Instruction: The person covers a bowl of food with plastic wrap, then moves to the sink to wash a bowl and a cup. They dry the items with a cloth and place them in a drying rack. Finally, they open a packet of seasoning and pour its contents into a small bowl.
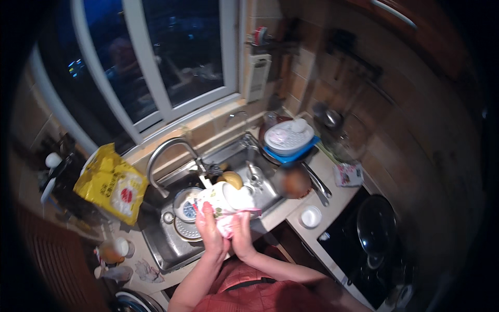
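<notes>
Over the front of the sink, both of my hands hold a white and pink printed packet [225, 224]. My left hand [211, 228] grips its left side, and my right hand [242, 234] presses on the lower right. The packet's upper end [234, 197] is so bright that its shape is hard to make out. Under and left of it, a blue-patterned white bowl [181, 206] sits in the stainless steel sink [163, 249], above a perforated metal strainer [188, 231]. A yellowish rounded dish [232, 179] lies behind the packet, partly hidden.
A curved faucet [171, 142] arches over the sink. At left stands a yellow bag [113, 183]; a crumpled plastic bag [148, 272] lies nearer. Right of the sink are a white oval basket [289, 136], a small white bowl [310, 216] and a packet [348, 174]. A dark pan [376, 224] rests on the cooktop.
</notes>
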{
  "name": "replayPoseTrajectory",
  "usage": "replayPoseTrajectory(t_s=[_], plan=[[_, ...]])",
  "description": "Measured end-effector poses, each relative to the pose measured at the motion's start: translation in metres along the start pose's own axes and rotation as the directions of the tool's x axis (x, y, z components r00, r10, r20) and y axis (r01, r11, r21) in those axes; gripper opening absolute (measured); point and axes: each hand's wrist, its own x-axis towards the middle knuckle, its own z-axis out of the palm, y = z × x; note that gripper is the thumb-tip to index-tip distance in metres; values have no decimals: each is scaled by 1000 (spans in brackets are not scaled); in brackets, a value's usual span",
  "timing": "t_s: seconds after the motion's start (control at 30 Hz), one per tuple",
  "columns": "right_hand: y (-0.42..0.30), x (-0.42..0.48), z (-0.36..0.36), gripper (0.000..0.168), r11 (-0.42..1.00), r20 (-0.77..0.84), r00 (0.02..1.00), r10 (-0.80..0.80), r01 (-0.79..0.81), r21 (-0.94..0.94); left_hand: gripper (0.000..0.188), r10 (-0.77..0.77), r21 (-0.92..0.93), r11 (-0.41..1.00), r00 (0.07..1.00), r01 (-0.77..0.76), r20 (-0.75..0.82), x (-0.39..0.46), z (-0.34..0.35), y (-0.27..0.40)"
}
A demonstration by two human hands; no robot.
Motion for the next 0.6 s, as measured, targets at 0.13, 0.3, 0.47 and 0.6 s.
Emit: replayPoseTrajectory(t_s=[0.13, 0.3, 0.47, 0.6], plan=[[14, -9, -10, 36, 870, 71, 967, -246, 253, -424, 28, 26, 213, 976, 998, -39, 64, 3, -25, -20], [34, -8, -58, 29, 859, -57, 981, -184, 133, -494, 25, -177, 534, 845, 959, 32, 223, 18, -52, -53], [-2, -12, -144, 23, 983, -254, 950, 183, -177, 47, 27, -407, 831, 403, 738, -384, 539, 14, -56, -91], [-33, -39, -207, 27, 971, -407, 892, 195, -117, 210, 23, -424, 512, 212, 393, -833, 815, 10, -47, -148]])
